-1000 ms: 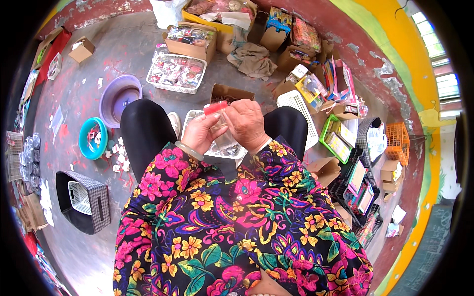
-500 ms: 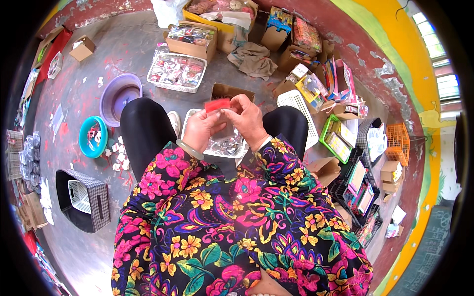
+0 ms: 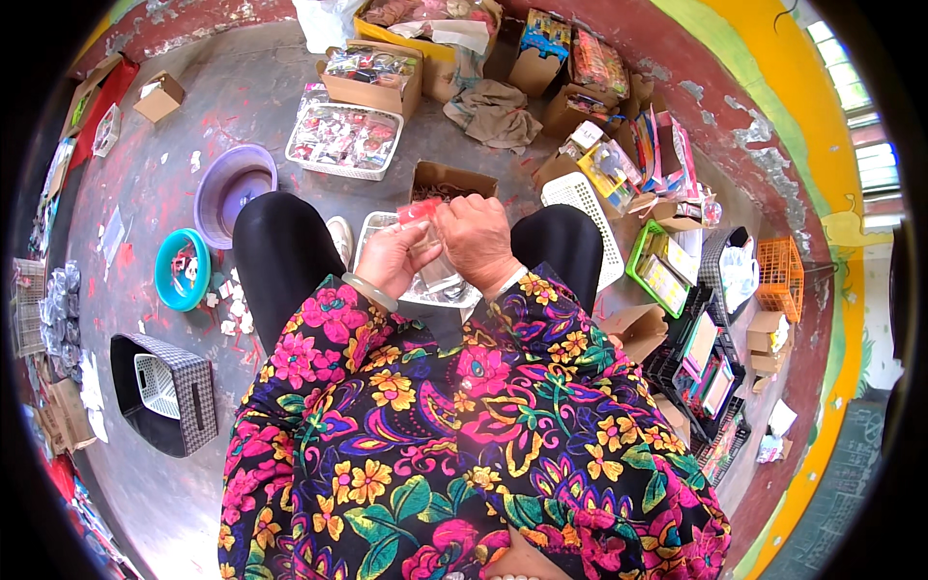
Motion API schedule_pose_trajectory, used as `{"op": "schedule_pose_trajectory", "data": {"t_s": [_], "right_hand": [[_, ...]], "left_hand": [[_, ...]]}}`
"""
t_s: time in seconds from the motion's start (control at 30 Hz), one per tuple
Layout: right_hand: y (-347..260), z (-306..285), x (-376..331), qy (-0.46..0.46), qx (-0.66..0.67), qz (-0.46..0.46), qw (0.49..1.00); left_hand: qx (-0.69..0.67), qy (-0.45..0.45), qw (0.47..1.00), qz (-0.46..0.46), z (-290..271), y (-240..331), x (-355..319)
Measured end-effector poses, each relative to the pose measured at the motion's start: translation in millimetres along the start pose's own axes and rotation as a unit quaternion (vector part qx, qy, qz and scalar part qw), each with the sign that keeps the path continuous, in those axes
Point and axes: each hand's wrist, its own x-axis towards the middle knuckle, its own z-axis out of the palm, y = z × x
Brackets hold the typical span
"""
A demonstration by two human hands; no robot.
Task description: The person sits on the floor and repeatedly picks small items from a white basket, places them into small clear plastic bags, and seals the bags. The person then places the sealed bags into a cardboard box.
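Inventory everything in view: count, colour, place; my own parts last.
Packet: one, clear and red, centre
Bin: one, grey-checked and black, left
Perforated baskets: at least four, white, centre, ahead, right, inside bin
Tub: one, purple, ahead-left
Basin: one, turquoise, left
Green basket: one, green, right
Crate: one, orange, far right
Stacked crates: several, black, right
Cardboard boxes: many, brown, mostly ahead and right
Cloth: one, brownish, ahead
Scraps: many, white, beside basin
Legs: two, black-clad, either side
Left hand: one, bare, pinching packet
Right hand: one, bare, curled at packet

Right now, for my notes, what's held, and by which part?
A red-topped clear packet: the left grip pinches its red end; the right grip hides its exact hold.
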Motion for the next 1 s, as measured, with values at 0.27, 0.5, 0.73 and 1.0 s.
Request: {"op": "schedule_pose_trajectory", "data": {"t_s": [0.27, 0.5, 0.73, 1.0], "right_hand": [[-0.7, 10.1, -3.2, 0.021, -0.009, -0.016, 1.000], [0.3, 0.7, -1.1, 0.046, 0.109, -0.012, 0.993], [2.8, 4.0, 1.3, 0.006, 0.326, 0.183, 0.927], [10.2, 3.1, -1.4, 0.026, 0.338, 0.165, 0.926]], "left_hand": [[-0.001, 0.027, 0.999, -0.037, 0.1, -2.0, -0.2], [0.011, -0.003, 1.000, 0.007, -3.2, -1.1, 1.5], [0.031, -0.029, 0.998, 0.046, 4.0, 1.7, -1.5], [0.065, -0.026, 0.997, 0.043, 4.6, -0.7, -1.5]]}}
